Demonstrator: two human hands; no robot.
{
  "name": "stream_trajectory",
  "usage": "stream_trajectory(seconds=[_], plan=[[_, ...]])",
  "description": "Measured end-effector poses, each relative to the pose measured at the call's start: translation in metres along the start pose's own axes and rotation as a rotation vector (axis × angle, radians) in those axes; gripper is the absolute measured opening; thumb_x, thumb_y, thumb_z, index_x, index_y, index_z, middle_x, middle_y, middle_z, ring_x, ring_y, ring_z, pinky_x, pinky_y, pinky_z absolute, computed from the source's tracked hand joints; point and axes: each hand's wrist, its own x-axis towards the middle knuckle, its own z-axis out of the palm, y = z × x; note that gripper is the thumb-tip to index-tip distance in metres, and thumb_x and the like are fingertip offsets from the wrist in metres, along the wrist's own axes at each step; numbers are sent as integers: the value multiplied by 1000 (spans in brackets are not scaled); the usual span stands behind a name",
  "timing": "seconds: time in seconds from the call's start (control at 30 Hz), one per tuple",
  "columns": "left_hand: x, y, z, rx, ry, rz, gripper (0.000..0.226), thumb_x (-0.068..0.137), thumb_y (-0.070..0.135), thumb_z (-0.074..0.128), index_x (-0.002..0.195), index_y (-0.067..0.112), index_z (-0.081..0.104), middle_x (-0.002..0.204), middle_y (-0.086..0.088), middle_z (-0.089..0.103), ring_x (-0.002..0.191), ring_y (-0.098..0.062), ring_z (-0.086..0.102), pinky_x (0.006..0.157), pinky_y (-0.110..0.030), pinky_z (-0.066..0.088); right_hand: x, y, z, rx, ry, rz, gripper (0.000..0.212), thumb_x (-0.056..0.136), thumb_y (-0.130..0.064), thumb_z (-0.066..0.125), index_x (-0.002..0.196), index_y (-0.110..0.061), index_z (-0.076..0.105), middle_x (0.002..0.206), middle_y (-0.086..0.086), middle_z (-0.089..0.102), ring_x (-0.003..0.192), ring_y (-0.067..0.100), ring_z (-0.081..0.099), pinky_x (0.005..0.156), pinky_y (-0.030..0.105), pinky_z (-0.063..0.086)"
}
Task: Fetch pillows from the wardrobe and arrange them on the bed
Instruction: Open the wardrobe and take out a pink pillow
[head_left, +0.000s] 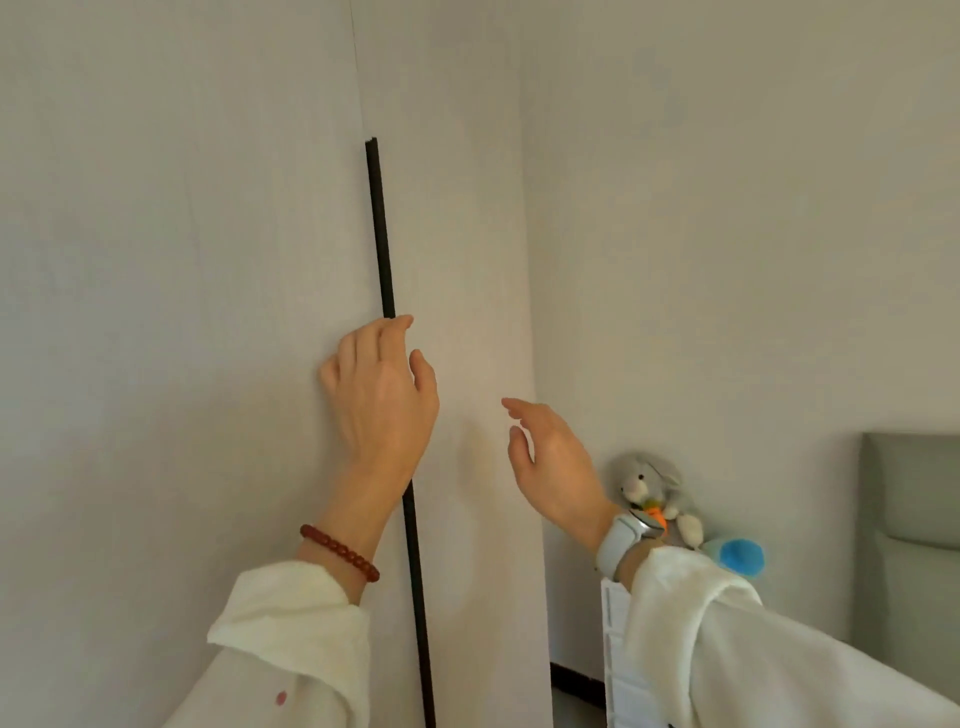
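the pale wardrobe (182, 260) fills the left part of the view, its doors shut, and a long black handle strip (382, 249) runs down the seam between its two doors; this strip serves as the landmark. to the left of the strip, low in the view, a loose white sleeve (291, 639) covers the left forearm, with a red bead bracelet (340, 552) on the wrist above it. the left hand (382, 397) lies across the strip about midway down it, its fingers (396, 328) curled over the strip's edge and gripping it, thumb spread toward the right-hand door panel (467, 234). just to the right of the strip, in front of that panel, the right hand (553, 457) hangs in the air with its fingers (519, 408) relaxed and slightly spread, holding nothing and not touching the strip. its wrist wears a pale watch (626, 538) above another white sleeve (737, 649). further right of the strip, past the wardrobe's edge and against the white wall (727, 208), a grey stuffed rabbit (652, 483) with an orange carrot sits on a white stand (615, 649), with a blue plush thing (740, 556) beside it. farthest right of the strip stands the grey padded headboard (914, 519) of the bed. no pillows are in view; whether any lie behind the closed doors cannot be told.
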Motion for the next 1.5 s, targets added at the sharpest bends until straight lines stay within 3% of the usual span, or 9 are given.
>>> stream_trajectory(seconds=[0.33, 0.6, 0.7, 0.83, 1.0, 1.07, 1.17, 1.33, 1.5], plan=[[-5, -37, 60, 512, 230, 135, 45, 79, 18, 57, 121, 2, 52, 124, -15, 59, 124, -24, 39, 107, -40, 25, 103, 36, 113, 82, 3, -336, 52, 87, -28, 28, 138, -20, 22, 148, 18, 26, 137, 29, 15, 110, 53, 11], [-8, -26, 65, 687, 191, 41, 33, 80, 14, 58, 109, 1, 53, 131, -18, 51, 129, -27, 34, 112, -39, 18, 114, 58, 151, 172, 125, -451, 53, 88, -30, 30, 139, -20, 23, 146, 15, 26, 137, 31, 15, 110, 53, 8], [-20, -20, 64, 788, 180, -27, 16, 82, 18, 56, 90, 3, 55, 132, -20, 50, 130, -30, 35, 110, -43, 20, 114, 63, 148, 169, 67, -492, 55, 90, -34, 28, 142, -24, 14, 150, 11, 20, 138, 30, 12, 110, 55, 8], [-32, -3, 67, 838, 126, -167, 25, 85, 25, 45, 82, 3, 56, 134, -20, 47, 131, -34, 34, 106, -52, 29, 115, 72, 137, 183, -40, -549, 57, 89, -36, 28, 142, -23, 12, 150, 10, 13, 139, 29, 7, 110, 55, 7], [-30, 22, 62, 821, 84, -272, 10, 77, 5, 66, 78, 1, 58, 132, -22, 47, 129, -39, 37, 98, -59, 36, 106, 91, 119, 285, -214, -620, 63, 81, -16, 46, 139, -22, 23, 152, 11, 18, 140, 31, 7, 112, 55, 10], [-35, 38, 59, 794, 87, -284, 10, 78, 5, 67, 79, 1, 58, 134, -20, 46, 129, -36, 37, 97, -56, 39, 93, 94, 107, 449, -317, -554, 55, 81, -8, 51, 133, -16, 36, 151, 13, 22, 139, 34, 11, 111, 55, 16], [-48, 72, 50, 735, 139, -313, 10, 83, 11, 64, 84, 3, 57, 139, -13, 42, 127, -29, 41, 94, -42, 47, 62, 94, 79, 842, -531, -377, 36, 89, -6, 47, 125, -10, 48, 137, 13, 45, 130, 28, 35, 105, 31, 29], [-78, 132, 7, 700, 215, -282, 10, 86, 14, 60, 90, 5, 57, 137, -8, 45, 121, -9, 39, 88, 1, 26, -10, 88, 35, 1215, -833, -335, 30, 91, -12, 49, 121, -18, 53, 110, -5, 60, 104, 9, 57, 87, 12, 44], [-99, 184, -46, 665, 217, -271, 5, 88, 17, 53, 85, 13, 54, 124, 7, 45, 112, 4, 41, 91, -1, 33, -74, 56, -5, 1370, -949, -475, 35, 92, -20, 49, 127, -13, 48, 118, -12, 54, 103, -3, 54, 92, 9, 43]])
